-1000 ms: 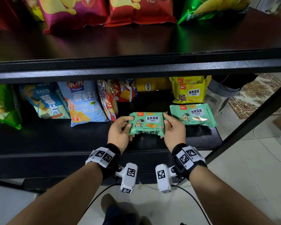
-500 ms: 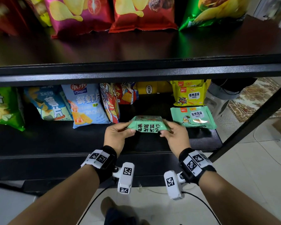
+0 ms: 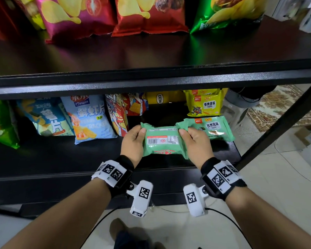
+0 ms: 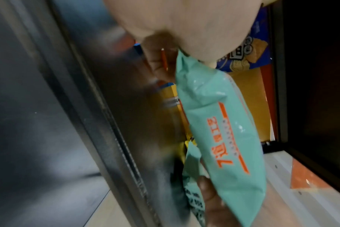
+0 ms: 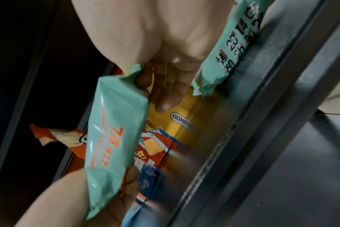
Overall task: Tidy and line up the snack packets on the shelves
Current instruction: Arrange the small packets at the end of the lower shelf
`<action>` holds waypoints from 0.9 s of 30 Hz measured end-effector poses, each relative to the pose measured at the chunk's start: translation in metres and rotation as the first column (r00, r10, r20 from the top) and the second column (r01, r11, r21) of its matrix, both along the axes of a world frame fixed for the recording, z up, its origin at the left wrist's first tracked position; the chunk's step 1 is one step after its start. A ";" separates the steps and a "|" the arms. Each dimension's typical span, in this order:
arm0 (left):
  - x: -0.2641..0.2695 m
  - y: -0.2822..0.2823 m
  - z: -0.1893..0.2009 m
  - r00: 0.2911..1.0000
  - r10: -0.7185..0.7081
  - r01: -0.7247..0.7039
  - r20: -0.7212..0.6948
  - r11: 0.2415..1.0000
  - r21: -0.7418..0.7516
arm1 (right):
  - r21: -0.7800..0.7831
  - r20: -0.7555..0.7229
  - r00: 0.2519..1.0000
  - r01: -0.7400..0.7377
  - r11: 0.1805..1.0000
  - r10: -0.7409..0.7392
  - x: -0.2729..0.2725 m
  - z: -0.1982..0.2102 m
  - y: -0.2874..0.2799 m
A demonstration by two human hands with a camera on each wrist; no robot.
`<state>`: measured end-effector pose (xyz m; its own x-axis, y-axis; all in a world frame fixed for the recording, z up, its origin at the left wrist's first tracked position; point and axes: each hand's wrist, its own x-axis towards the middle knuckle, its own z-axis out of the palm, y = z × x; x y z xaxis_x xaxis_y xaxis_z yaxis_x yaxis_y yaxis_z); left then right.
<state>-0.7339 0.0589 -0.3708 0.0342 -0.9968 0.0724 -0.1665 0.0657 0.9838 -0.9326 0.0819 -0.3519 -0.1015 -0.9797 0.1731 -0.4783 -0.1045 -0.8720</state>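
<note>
Head view: left hand [image 3: 132, 141] has thumb over the top left edge of the mint-green packet [image 3: 162, 141], fingers curled behind it; right hand [image 3: 196, 142] does the same at the packet's right end, thumb on top, fingers wrapped under. Both hands clamp the one packet between them. Packet is held clear of the lower shelf [image 3: 79, 159], back face up, barcode and white label panel toward the camera, its long axis level from left to right. Left wrist view shows the packet's near face with orange lettering and the left fingers [image 4: 161, 61] behind its end, blurred. Right wrist view shows right fingers [image 5: 165, 92] curled behind the packet's crimped end. Just right of the held packet, partly behind the right hand, a second mint-green packet [image 3: 212, 127] lies flat on the shelf, printed face up. Behind that one stands a yellow packet [image 3: 204, 103]. Behind the held packet, a yellow box [image 3: 162, 97] lies at the back; to its left lean red cartoon packets [image 3: 122, 114], then a pale blue prawn-cracker bag [image 3: 90, 119], a blue chip bag [image 3: 47, 119], and a green bag [image 3: 0, 123] furthest left. Upper shelf [image 3: 151, 51] above carries magenta [image 3: 74, 15], red [image 3: 147, 15] and green chip bags [image 3: 228, 13] in a row at the back.
</note>
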 end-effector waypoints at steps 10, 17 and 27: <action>0.007 -0.002 0.038 0.952 0.115 0.019 0.285 0.904 -0.428 | 0.325 0.190 0.980 -0.007 0.946 -0.058 -0.001 0.019 -0.006; 0.002 0.013 0.072 0.912 -0.026 0.289 0.410 0.750 -0.595 | 0.642 0.694 0.708 -0.527 0.557 -0.131 -0.020 0.041 -0.016; 0.034 0.025 0.048 0.763 -0.158 0.534 0.627 0.701 -0.473 | 0.278 0.958 0.241 -0.663 0.695 -0.153 -0.042 0.024 -0.005</action>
<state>-0.7001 0.0840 -0.3224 -0.5324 -0.6534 0.5382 -0.4504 0.7569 0.4735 -0.9746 0.0769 -0.3276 0.5024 -0.7870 -0.3582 0.5720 0.6132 -0.5449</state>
